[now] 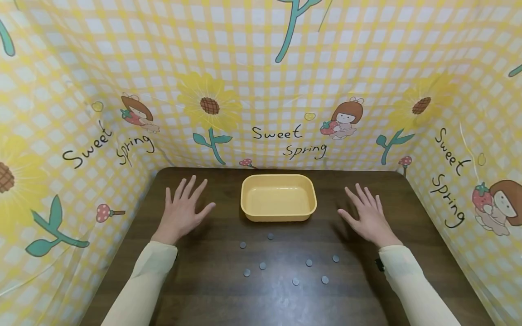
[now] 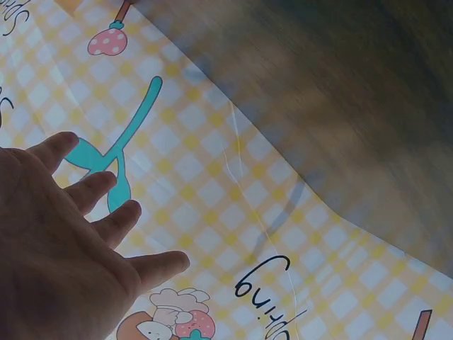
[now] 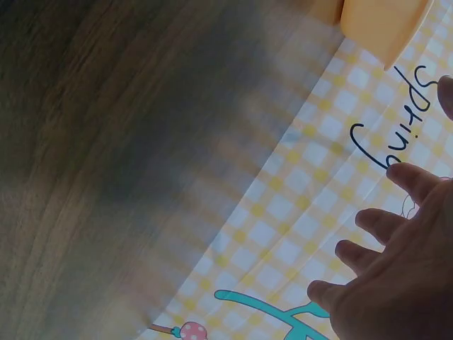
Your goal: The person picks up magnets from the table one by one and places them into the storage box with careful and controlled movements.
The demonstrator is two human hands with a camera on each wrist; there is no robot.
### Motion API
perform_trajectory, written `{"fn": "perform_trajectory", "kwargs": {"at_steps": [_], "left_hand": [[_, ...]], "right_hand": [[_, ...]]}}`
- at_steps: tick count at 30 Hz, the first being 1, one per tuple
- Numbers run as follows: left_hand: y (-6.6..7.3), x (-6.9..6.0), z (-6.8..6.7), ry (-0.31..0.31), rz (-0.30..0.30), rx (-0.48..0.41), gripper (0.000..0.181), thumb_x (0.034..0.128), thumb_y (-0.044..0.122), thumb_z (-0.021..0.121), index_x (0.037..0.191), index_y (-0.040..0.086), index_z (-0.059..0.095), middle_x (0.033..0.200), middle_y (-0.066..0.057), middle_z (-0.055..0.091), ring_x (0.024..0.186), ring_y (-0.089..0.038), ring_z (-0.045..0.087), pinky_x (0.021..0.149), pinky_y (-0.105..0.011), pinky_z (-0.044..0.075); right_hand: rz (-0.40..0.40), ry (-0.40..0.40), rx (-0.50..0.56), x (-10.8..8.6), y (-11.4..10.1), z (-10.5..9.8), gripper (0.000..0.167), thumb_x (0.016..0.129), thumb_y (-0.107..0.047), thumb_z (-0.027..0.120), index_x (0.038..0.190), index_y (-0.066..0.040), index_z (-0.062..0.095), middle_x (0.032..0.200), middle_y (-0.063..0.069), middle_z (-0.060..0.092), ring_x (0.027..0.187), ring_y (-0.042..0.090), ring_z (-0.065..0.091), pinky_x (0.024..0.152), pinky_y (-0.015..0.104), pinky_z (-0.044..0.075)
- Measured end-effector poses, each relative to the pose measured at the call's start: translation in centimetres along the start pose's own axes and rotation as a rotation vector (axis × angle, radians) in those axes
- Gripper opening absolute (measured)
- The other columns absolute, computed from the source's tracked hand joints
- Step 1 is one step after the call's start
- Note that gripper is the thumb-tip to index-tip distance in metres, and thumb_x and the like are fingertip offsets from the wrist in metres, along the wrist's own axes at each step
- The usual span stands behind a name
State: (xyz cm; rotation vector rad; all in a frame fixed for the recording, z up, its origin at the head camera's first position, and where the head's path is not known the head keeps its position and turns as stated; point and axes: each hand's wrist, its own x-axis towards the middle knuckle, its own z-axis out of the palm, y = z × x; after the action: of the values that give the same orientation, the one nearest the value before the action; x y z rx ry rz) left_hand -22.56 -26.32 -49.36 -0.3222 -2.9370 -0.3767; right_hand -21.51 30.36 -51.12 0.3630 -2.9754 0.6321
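My left hand (image 1: 179,215) is held over the left side of the table, fingers spread and nothing in them. Over the right side, my right hand (image 1: 368,219) is spread likewise and holds nothing. Between the two hands, at the far edge, stands a yellow rectangular tray (image 1: 278,217), with nothing visible in it. Several small grey discs (image 1: 263,266) lie scattered on the table in front of it, apart from both hands. In the left wrist view the left hand (image 2: 71,248) shows spread fingers; the right wrist view shows the right hand (image 3: 396,255) and a corner of the tray (image 3: 386,28).
The dark wooden table (image 1: 220,299) is bordered at the back and both sides by a yellow checked cloth (image 1: 261,90) with printed flowers and lettering. A grey disc (image 1: 335,258) lies nearest the right forearm. A dark band (image 1: 379,265) shows at the right wrist.
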Motion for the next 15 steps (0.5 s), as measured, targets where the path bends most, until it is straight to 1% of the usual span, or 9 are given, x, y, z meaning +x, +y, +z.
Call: {"fn": "perform_trajectory", "kwargs": {"at_steps": [6, 9, 11, 15], "left_hand": [[0.6, 0.2, 0.3, -0.012, 0.012, -0.024, 0.084, 0.104, 0.073, 0.049, 0.171, 0.026, 0.028, 0.179, -0.013, 0.015, 0.163, -0.044, 0.011, 0.122, -0.077, 0.001], [1.0, 0.6, 0.6, -0.006, 0.026, -0.034, 0.083, 0.1049, 0.072, 0.047, 0.171, 0.026, 0.03, 0.178, -0.014, 0.019, 0.163, -0.044, 0.015, 0.123, -0.076, 0.006], [1.5, 0.9, 0.7, -0.004, 0.035, -0.062, 0.08, 0.1064, 0.069, 0.048, 0.17, 0.024, 0.031, 0.177, -0.016, 0.023, 0.162, -0.045, 0.018, 0.124, -0.074, 0.01], [2.4, 1.6, 1.2, -0.006, 0.045, -0.131, 0.076, 0.1091, 0.065, 0.046, 0.168, 0.019, 0.036, 0.172, -0.02, 0.032, 0.158, -0.046, 0.028, 0.124, -0.069, 0.02]], "right_hand": [[-0.012, -0.009, -0.01, -0.2, 0.0, 0.4, 0.083, 0.106, -0.061, 0.057, 0.171, -0.017, 0.028, 0.178, 0.021, 0.01, 0.163, 0.048, 0.006, 0.125, 0.071, 0.002], [-0.026, -0.014, -0.006, -0.3, 0.0, 0.6, 0.082, 0.107, -0.06, 0.058, 0.171, -0.018, 0.029, 0.178, 0.02, 0.012, 0.163, 0.047, 0.007, 0.126, 0.07, 0.002], [-0.04, -0.016, 0.001, -0.4, -0.1, 0.7, 0.08, 0.107, -0.058, 0.059, 0.171, -0.018, 0.03, 0.178, 0.02, 0.013, 0.163, 0.047, 0.008, 0.127, 0.069, 0.002], [-0.069, -0.027, 0.014, -0.6, -0.3, 0.9, 0.078, 0.107, -0.056, 0.06, 0.169, -0.017, 0.034, 0.178, 0.019, 0.016, 0.163, 0.046, 0.011, 0.127, 0.067, 0.005]]}}
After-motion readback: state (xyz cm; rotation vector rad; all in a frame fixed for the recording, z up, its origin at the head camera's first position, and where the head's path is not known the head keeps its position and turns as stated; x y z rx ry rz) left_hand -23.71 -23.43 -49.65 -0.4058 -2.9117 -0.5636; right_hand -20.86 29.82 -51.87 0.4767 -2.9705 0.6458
